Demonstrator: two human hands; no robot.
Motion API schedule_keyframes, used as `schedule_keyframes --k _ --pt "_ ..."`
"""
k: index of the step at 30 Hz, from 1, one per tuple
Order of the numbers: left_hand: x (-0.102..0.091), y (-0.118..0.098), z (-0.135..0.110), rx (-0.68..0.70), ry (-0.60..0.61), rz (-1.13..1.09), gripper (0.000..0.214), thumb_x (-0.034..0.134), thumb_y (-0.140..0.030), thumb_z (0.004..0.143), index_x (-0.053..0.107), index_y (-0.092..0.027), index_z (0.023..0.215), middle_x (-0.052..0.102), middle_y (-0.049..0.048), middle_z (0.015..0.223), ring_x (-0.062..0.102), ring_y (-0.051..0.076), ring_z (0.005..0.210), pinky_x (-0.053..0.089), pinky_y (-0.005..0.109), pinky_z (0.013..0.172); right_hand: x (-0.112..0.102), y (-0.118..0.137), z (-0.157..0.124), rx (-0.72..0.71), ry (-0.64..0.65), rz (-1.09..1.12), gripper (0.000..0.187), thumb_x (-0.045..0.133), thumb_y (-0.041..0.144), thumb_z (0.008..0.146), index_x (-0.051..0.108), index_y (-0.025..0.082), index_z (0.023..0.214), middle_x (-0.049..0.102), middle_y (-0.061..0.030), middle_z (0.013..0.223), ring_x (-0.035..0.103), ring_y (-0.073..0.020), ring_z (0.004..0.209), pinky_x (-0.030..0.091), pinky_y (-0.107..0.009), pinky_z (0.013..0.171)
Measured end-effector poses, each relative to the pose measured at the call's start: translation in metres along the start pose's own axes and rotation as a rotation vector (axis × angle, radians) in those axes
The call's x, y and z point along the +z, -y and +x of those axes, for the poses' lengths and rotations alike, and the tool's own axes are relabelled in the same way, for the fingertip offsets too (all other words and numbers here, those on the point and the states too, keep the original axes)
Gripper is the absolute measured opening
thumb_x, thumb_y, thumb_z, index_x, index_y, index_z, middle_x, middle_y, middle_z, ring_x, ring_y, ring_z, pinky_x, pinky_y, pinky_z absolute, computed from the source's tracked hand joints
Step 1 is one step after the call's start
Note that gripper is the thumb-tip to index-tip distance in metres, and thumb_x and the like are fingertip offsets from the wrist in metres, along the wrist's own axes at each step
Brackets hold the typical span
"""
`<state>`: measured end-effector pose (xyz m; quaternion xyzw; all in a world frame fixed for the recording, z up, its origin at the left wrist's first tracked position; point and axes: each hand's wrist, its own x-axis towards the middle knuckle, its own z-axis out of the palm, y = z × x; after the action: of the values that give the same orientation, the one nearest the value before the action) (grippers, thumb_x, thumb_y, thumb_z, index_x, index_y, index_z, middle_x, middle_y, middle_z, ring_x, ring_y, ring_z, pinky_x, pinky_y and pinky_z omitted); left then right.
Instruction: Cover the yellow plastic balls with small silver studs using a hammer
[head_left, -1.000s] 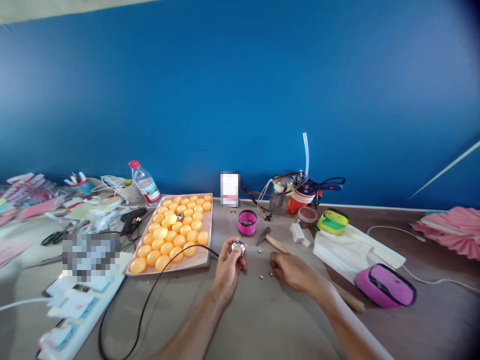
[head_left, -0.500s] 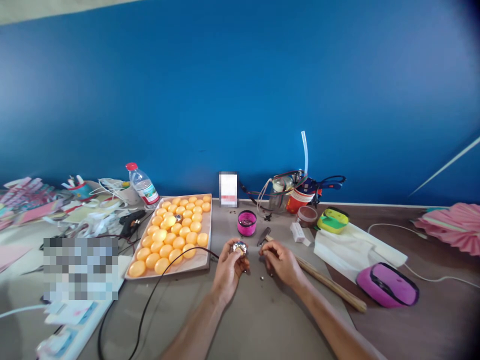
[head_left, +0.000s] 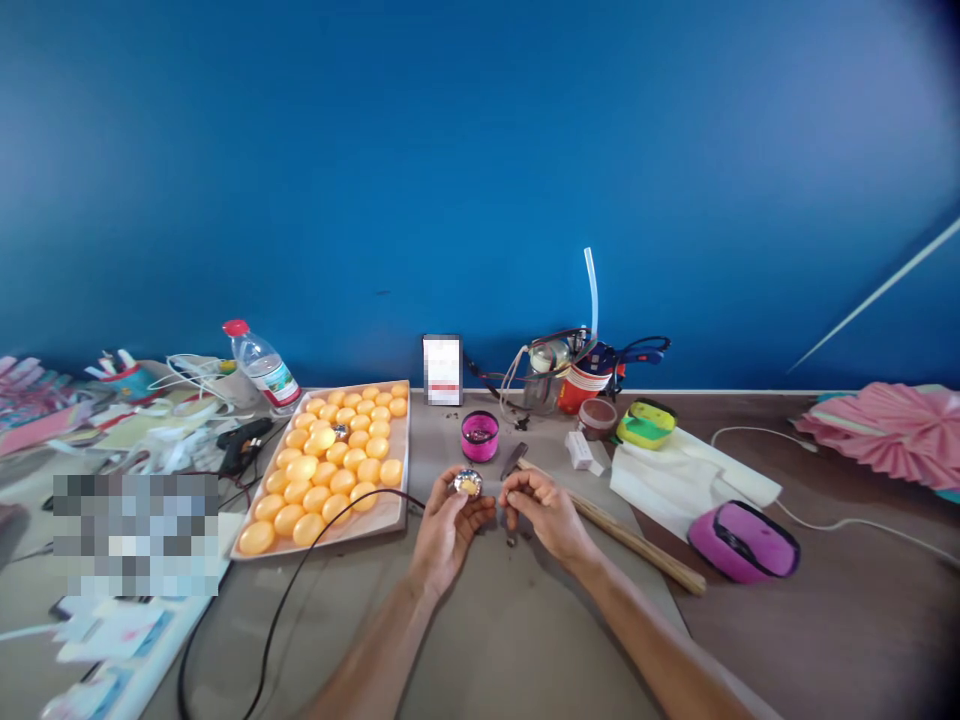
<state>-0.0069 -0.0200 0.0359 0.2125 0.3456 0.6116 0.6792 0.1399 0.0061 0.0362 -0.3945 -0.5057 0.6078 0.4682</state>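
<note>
In my left hand (head_left: 442, 535) is a small orange ball (head_left: 469, 487) with shiny silver pieces around it, gripped by thumb and fingers. My right hand (head_left: 546, 515) is just right of it, thumb and fingertips pinched together; whatever lies between them is too small to make out. The two hands are close but apart. A small dark, shiny bit (head_left: 511, 543) shows just below my right fingers. Just beyond my hands stands a round pink container (head_left: 480, 450) with small shiny bits inside.
At left lies a white tray (head_left: 400, 437) of orange balls, with a black cable (head_left: 289, 590) crossing it. A wooden-handled hammer (head_left: 637, 540) lies beside my right forearm. Farther right are a white cloth (head_left: 660, 490) and a purple pouch (head_left: 742, 545). A phone (head_left: 443, 370) stands against the wall.
My right hand has come nearer the ball in my left hand. The ball is turned so more of its orange face shows. The whole view has shifted slightly.
</note>
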Motion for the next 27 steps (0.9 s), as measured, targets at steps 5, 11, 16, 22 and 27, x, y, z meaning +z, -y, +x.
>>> schedule_keyframes --k 5,11,16,22,27 --pt "-0.001 0.002 -0.001 -0.006 0.08 0.03 0.033 0.064 -0.02 0.075 0.047 -0.021 0.103 0.061 0.0007 0.088 0.065 0.017 0.077 0.048 0.031 0.073 0.003 0.001 -0.001 0.004 0.016 -0.045 0.013 0.057 0.03 0.07 0.054 0.017 0.071 0.055 0.004 0.054 0.046 -0.0085 0.045 0.037 -0.022 0.047" --pt "0.0 0.004 -0.002 -0.011 0.1 0.088 0.037 0.067 -0.023 0.074 0.047 -0.022 0.106 0.06 0.0005 0.092 0.063 0.013 0.069 0.049 0.028 0.066 0.005 0.0 0.0 -0.004 -0.02 -0.122 0.012 0.056 0.029 0.069 0.055 0.017 0.07 0.047 0.0057 0.053 0.041 -0.0081 0.048 0.035 -0.022 0.048" --pt "0.003 0.004 -0.004 -0.029 0.121 0.112 0.04 0.07 -0.024 0.07 0.048 -0.02 0.103 0.059 0.0013 0.095 0.061 0.011 0.065 0.049 0.028 0.066 0.008 -0.006 -0.001 0.014 -0.01 -0.119 0.012 0.057 0.03 0.069 0.055 0.018 0.073 0.052 0.0036 0.06 0.045 -0.0094 0.052 0.038 -0.022 0.05" --pt "0.002 0.004 -0.004 -0.018 0.12 0.129 0.04 0.071 -0.024 0.07 0.047 -0.02 0.102 0.059 0.0008 0.092 0.061 0.012 0.063 0.049 0.029 0.064 0.009 -0.013 -0.002 0.065 -0.026 -0.101 0.015 0.056 0.032 0.071 0.054 0.019 0.075 0.05 0.0045 0.055 0.046 -0.01 0.049 0.039 -0.022 0.046" --pt "-0.002 0.007 -0.004 0.01 0.149 0.152 0.038 0.069 -0.024 0.073 0.046 -0.02 0.103 0.059 0.0013 0.092 0.061 0.012 0.064 0.049 0.029 0.064 0.008 -0.016 -0.002 0.066 0.007 -0.07 0.015 0.055 0.034 0.073 0.052 0.019 0.075 0.051 0.0048 0.052 0.047 -0.0102 0.046 0.039 -0.023 0.045"
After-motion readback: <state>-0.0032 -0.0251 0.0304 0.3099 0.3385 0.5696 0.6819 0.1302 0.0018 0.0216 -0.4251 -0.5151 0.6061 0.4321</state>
